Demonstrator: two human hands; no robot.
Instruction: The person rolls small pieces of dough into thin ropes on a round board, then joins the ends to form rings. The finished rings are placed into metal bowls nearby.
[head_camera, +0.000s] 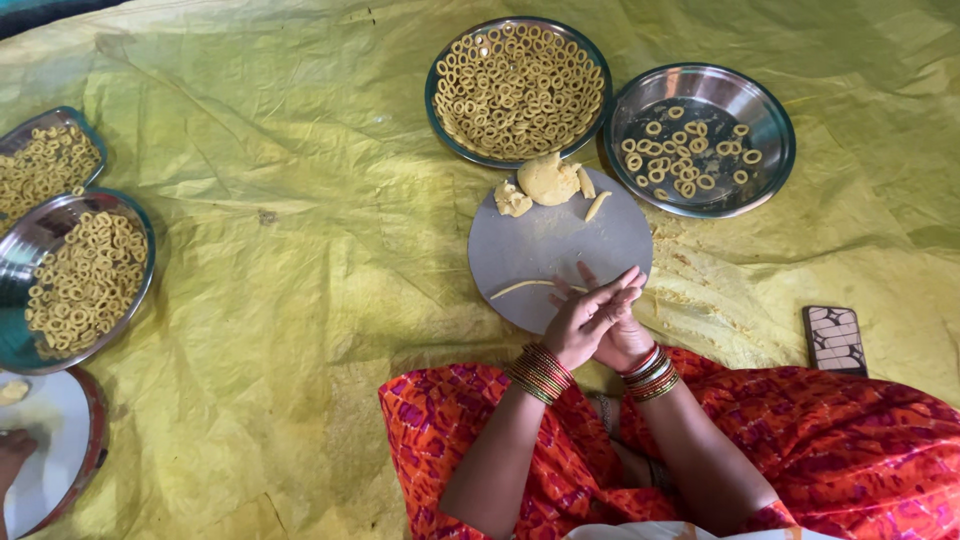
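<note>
The left hand (580, 322) lies flat over the right hand (622, 338), palms pressed together above the round grey board (545, 250); whether dough sits in that grip I cannot tell. A thin dough strand (520, 288) lies just beside them, and the yellow dough lump (548, 180) sits at the board's far edge, near the steel plate of dough rings (517, 90).

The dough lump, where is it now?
In the head view, the dough lump sits at the far edge of the round board, just below the full plate of rings.

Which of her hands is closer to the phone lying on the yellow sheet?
Right. The right hand lies underneath, on the phone's side; the left hand is pressed on top of it, slightly farther away.
</note>
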